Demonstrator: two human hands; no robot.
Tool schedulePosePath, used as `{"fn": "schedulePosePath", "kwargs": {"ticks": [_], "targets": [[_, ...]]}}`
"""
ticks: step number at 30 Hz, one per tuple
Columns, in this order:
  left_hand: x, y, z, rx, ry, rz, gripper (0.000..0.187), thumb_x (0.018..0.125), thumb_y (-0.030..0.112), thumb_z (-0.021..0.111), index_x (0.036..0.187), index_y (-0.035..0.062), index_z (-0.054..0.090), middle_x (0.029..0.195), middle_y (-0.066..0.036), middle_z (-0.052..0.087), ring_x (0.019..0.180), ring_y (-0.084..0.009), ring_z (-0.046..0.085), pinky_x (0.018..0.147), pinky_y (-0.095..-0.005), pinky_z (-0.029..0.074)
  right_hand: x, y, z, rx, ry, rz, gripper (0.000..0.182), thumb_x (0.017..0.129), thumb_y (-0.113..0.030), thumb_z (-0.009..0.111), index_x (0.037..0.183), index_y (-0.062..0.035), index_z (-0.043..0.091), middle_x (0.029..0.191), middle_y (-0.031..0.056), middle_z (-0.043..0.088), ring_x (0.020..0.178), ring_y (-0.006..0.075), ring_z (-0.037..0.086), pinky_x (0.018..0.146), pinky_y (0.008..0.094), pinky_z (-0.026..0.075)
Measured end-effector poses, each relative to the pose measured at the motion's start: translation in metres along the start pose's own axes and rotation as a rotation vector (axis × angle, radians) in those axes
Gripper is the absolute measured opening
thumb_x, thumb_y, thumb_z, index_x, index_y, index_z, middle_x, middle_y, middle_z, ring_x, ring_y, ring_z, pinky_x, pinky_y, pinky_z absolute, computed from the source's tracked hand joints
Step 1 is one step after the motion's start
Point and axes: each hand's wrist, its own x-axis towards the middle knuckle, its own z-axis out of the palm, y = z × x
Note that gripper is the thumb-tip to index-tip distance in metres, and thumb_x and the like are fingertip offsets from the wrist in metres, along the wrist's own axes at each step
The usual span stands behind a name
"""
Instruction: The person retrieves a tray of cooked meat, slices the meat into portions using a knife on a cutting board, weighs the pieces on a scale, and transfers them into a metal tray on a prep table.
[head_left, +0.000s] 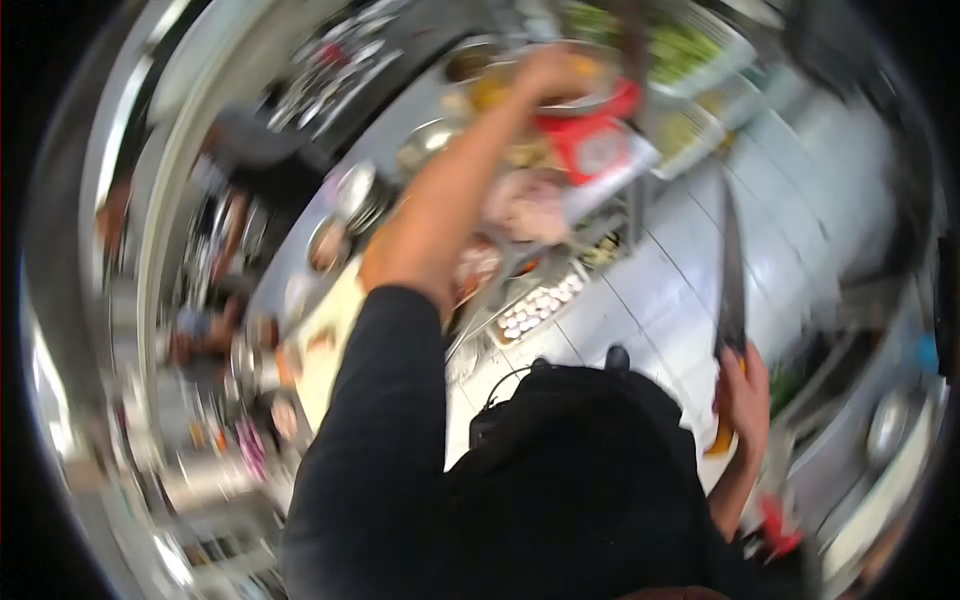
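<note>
My right hand (744,400) is wrapped round the yellow handle of a large knife (733,260), held out at my right side with the long blade pointing away from me over the tiled floor. My left arm stretches forward across the worktop. My left hand (553,74) is over a metal bowl (604,100), overlapping its rim in this view; its fingers are blurred and partly hidden. Beneath that bowl sits a red scale (592,148). Something yellow fills another container (487,92) just left of the hand.
Pale pink meat (527,205) lies near the table edge. A tray of white round pieces (541,308) stands lower down. Crates of greens (685,48) are beyond the scale. A cream cutting board (328,365) and metal bowls (360,192) are at left, with other people (262,150) beyond.
</note>
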Motion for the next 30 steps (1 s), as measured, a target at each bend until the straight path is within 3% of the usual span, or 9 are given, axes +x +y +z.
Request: {"fn": "schedulePosePath", "kwargs": {"ticks": [1, 3, 4, 7, 10, 16, 22, 28, 30], "targets": [[0.012, -0.016, 0.008, -0.231, -0.048, -0.074, 0.054, 0.056, 0.045, 0.079, 0.086, 0.0014, 0.069, 0.088, -0.015, 0.069, 0.081, -0.0235, 0.066, 0.071, -0.0396, 0.053, 0.004, 0.007, 0.0, 0.051, 0.001, 0.03, 0.016, 0.094, -0.022, 0.052, 0.093, -0.0062, 0.048, 0.055, -0.0012, 0.043, 0.041, 0.0081, 0.042, 0.036, 0.0246, 0.036], [0.026, -0.025, 0.013, -0.377, 0.319, -0.122, 0.078, 0.045, 0.048, 0.082, 0.101, -0.0031, 0.064, 0.098, -0.016, 0.066, 0.087, -0.0253, 0.065, 0.073, -0.0371, 0.054, 0.008, 0.01, -0.001, 0.094, -0.005, 0.023, 0.016, 0.094, -0.023, 0.052, 0.093, -0.0077, 0.048, 0.057, -0.0017, 0.043, 0.04, 0.0081, 0.04, 0.035, 0.0243, 0.036], [0.027, -0.027, 0.0, -0.509, 0.232, -0.182, 0.081, 0.044, 0.045, 0.084, 0.106, -0.0021, 0.062, 0.102, -0.017, 0.065, 0.091, -0.0249, 0.064, 0.077, -0.0356, 0.053, 0.007, 0.006, 0.0, 0.058, -0.029, -0.001, 0.016, 0.094, -0.024, 0.052, 0.093, -0.0081, 0.048, 0.058, -0.0019, 0.042, 0.04, 0.008, 0.04, 0.035, 0.0242, 0.035], [-0.031, -0.009, -0.061, -0.989, 0.501, -0.255, 0.087, 0.042, 0.023, 0.088, 0.117, -0.0025, 0.053, 0.105, -0.015, 0.06, 0.093, -0.0241, 0.061, 0.078, -0.0344, 0.053, 0.0, -0.022, 0.01, -0.005, -0.057, -0.048, 0.017, 0.095, -0.025, 0.051, 0.092, -0.0088, 0.047, 0.059, -0.0016, 0.042, 0.04, 0.0077, 0.039, 0.035, 0.0239, 0.034], [-0.093, -0.042, -0.09, -1.117, 0.611, -0.232, 0.08, 0.044, 0.019, 0.087, 0.113, -0.0013, 0.052, 0.103, -0.012, 0.058, 0.092, -0.0214, 0.059, 0.077, -0.0342, 0.053, 0.016, -0.031, 0.026, -0.054, -0.15, -0.126, 0.018, 0.095, -0.027, 0.051, 0.094, -0.0091, 0.047, 0.06, -0.0013, 0.042, 0.04, 0.0076, 0.039, 0.035, 0.0236, 0.034], [-0.324, -0.197, -0.07, -0.889, 0.773, -0.365, 0.073, 0.057, 0.01, 0.084, 0.119, -0.0019, 0.046, 0.103, -0.012, 0.06, 0.091, -0.021, 0.062, 0.083, -0.0335, 0.052, 0.015, -0.053, 0.092, -0.082, -0.366, -0.269, 0.019, 0.095, -0.027, 0.051, 0.094, -0.0088, 0.048, 0.059, -0.0011, 0.042, 0.039, 0.0078, 0.04, 0.034, 0.0229, 0.033], [-0.589, -0.322, 0.021, -0.469, 0.838, -1.06, 0.071, 0.06, 0.017, 0.083, 0.116, -0.0023, 0.045, 0.102, -0.014, 0.062, 0.088, -0.0202, 0.063, 0.078, -0.0313, 0.052, -0.023, -0.054, 0.188, -0.179, -0.532, -0.199, 0.013, 0.094, -0.021, 0.049, 0.091, -0.0089, 0.049, 0.056, -0.0016, 0.043, 0.039, 0.0067, 0.039, 0.035, 0.0223, 0.033], [-0.695, -0.395, 0.044, -0.12, 0.771, -1.304, 0.075, 0.053, 0.033, 0.082, 0.113, 0.0046, 0.047, 0.096, -0.017, 0.062, 0.091, -0.0327, 0.062, 0.081, -0.0387, 0.049, -0.07, -0.042, 0.289, -0.236, -0.616, -0.141, 0.013, 0.094, -0.019, 0.051, 0.095, -0.0069, 0.051, 0.058, -0.0014, 0.045, 0.041, 0.0071, 0.041, 0.035, 0.0231, 0.035], [-0.706, -0.413, 0.042, -0.199, 0.537, -1.242, 0.081, 0.053, 0.034, 0.082, 0.119, 0.0052, 0.046, 0.105, -0.018, 0.058, 0.102, -0.0347, 0.057, 0.086, -0.0418, 0.047, -0.087, -0.037, 0.312, -0.247, -0.687, -0.105, 0.012, 0.094, -0.019, 0.051, 0.093, -0.0068, 0.051, 0.058, -0.0012, 0.045, 0.042, 0.0076, 0.042, 0.036, 0.0233, 0.036]]}}
